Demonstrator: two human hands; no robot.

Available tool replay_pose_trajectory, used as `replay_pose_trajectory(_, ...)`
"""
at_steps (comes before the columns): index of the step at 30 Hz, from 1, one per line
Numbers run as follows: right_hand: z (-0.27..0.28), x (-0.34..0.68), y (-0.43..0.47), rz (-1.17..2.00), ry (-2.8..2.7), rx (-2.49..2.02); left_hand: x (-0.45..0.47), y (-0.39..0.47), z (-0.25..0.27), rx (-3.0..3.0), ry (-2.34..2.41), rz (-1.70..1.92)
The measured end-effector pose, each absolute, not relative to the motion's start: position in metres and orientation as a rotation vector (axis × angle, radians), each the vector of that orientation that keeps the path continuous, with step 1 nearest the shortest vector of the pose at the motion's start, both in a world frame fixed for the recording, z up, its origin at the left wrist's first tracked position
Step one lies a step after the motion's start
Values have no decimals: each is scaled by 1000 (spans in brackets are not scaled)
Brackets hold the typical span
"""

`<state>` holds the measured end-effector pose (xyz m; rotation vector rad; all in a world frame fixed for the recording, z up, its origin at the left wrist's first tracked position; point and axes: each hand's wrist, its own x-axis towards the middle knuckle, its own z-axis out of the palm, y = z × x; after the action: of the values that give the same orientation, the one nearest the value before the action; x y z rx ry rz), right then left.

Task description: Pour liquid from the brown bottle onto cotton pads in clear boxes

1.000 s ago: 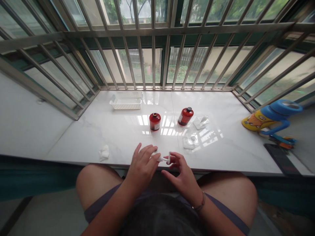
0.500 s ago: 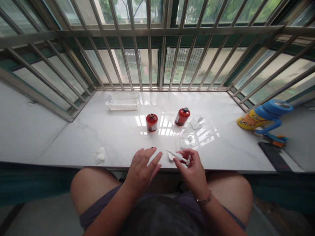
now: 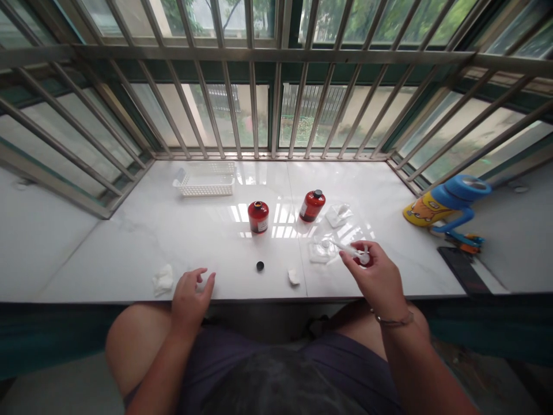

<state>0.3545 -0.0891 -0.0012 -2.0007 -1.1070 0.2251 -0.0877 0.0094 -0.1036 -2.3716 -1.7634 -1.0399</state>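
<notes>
My right hand [image 3: 375, 271] is closed around a small white syringe [image 3: 351, 249], whose thin tip points left over a clear plastic dish [image 3: 322, 251]. Near the counter's front edge, my left hand [image 3: 191, 297] is empty, its fingers loosely bent and thumb apart, beside a crumpled white tissue [image 3: 163, 279]. A black screw cap [image 3: 260, 266] lies on the counter between the hands, with a small white scrap [image 3: 293, 277] to its right. Farther back stand an uncapped red bottle [image 3: 258, 218] and a second red bottle [image 3: 312, 206] with its black cap on.
A white perforated basket [image 3: 205, 189] sits at the back left. Another clear plastic piece [image 3: 339, 215] lies right of the capped bottle. At the right are a blue and yellow drinking bottle [image 3: 432, 207] and a dark phone [image 3: 462, 271]. Metal window bars [image 3: 276, 155] rise behind the counter.
My hands have moved apart: the left to the left, near the tissue, the right to the right with the syringe. The black cap and white scrap now show fully. The view has shifted slightly.
</notes>
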Motion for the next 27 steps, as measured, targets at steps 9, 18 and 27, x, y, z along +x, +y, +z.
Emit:
replay_pose_trajectory(9,-6,358,-71,179,-1311,-2050,-85,15,-131,-2289,-1714,-922)
replay_pose_trajectory(18,-31,365,-38,99,-1492,-2039,-84,16,-128,-2287,-1679,-827)
replay_pose_trajectory(27,-48,358,-45,289,-1289,-1854,-84,18,-126,-2325,-1691,-745)
